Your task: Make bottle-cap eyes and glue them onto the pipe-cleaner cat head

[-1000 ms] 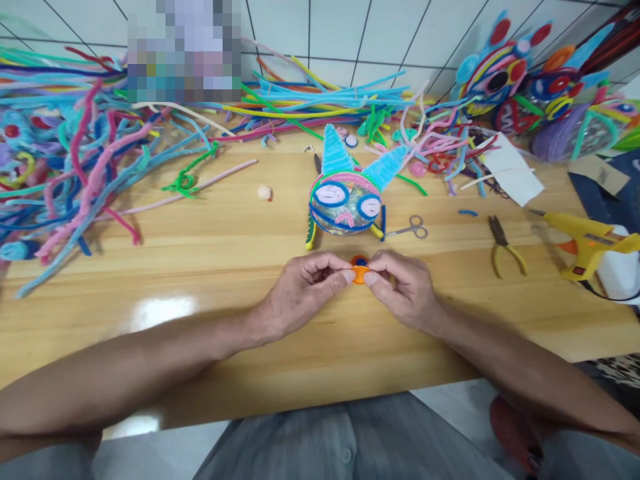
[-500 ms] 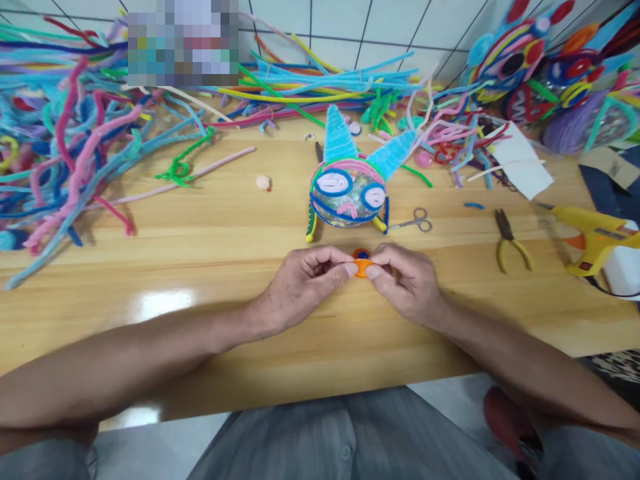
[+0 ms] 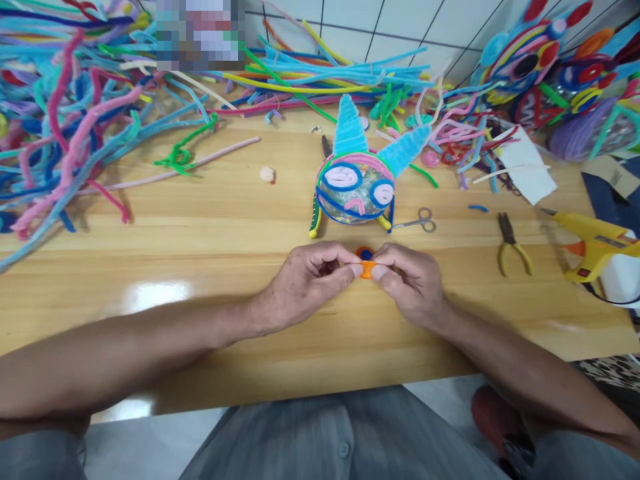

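Note:
Between my two hands is a small orange pipe-cleaner piece (image 3: 369, 269). My left hand (image 3: 320, 272) pinches its left end between thumb and fingers, and my right hand (image 3: 411, 280) pinches the right end. Just behind it, an orange disc with a blue centre (image 3: 365, 253) shows partly, the rest hidden by my fingers and the piece. Farther back stands a mask-like figure (image 3: 355, 190) with two light-blue pointed ears, blue-rimmed white eyes and a pink nose, made of pipe cleaners over a clear, shiny body.
Small scissors (image 3: 424, 220) lie right of the figure. Yellow-handled pliers (image 3: 511, 247) and a yellow glue gun (image 3: 595, 243) are at the right. Tangled pipe cleaners (image 3: 80, 133) cover the left side; more bundles (image 3: 345, 73) line the wall. Finished figures (image 3: 530, 60) stand at the back right.
The whole view has shifted slightly, so table items appear moved a little. Both hands keep their pinch on the orange piece; no clear change in their grip shows.

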The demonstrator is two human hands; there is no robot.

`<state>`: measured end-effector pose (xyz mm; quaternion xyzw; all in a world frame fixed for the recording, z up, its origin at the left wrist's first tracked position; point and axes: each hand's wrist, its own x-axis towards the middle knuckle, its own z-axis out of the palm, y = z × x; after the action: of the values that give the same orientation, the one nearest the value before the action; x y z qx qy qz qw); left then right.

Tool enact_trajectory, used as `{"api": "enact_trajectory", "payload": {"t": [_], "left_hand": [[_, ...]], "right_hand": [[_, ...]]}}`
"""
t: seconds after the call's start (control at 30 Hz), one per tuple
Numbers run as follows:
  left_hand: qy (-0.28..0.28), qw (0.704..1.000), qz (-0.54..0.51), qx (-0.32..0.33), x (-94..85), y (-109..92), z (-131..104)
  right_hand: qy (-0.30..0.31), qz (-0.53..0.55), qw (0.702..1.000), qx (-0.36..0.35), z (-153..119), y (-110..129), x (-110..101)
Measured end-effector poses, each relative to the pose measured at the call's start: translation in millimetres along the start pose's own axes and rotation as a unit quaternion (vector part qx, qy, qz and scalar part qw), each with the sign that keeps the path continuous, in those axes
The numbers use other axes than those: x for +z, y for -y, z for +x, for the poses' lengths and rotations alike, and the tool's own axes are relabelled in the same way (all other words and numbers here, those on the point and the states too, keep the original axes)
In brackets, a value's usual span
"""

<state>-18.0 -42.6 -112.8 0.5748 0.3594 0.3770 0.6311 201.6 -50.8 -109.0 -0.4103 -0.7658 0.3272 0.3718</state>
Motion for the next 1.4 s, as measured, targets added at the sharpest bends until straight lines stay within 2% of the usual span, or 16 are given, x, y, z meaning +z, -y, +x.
{"api": "enact_trajectory", "payload": {"t": [0.2,0.37,0.5,0.93,1.4], "left_hand": [[-0.001,1.0,0.009,0.021,-0.4,-0.1,1.2],[-0.01,1.0,0.021,0.001,0.6,-1.1,0.6],[-0.019,0.999,0.044,0.012,1.1,-1.7,0.5],[-0.014,0.996,0.058,0.06,1.3,-0.1,1.7],[-0.005,0.998,0.058,0.036,0.7,-2.1,0.3]], "right_hand": [[-0.005,-0.001,1.0,0.01,-0.4,-0.8,0.9],[-0.037,0.015,0.999,0.027,-0.6,0.7,4.4],[-0.057,0.051,0.996,0.048,-0.9,2.5,5.4],[-0.048,0.034,0.997,0.05,-1.1,-0.7,5.3],[-0.034,0.01,0.998,0.05,-0.5,3.5,0.9]]}}
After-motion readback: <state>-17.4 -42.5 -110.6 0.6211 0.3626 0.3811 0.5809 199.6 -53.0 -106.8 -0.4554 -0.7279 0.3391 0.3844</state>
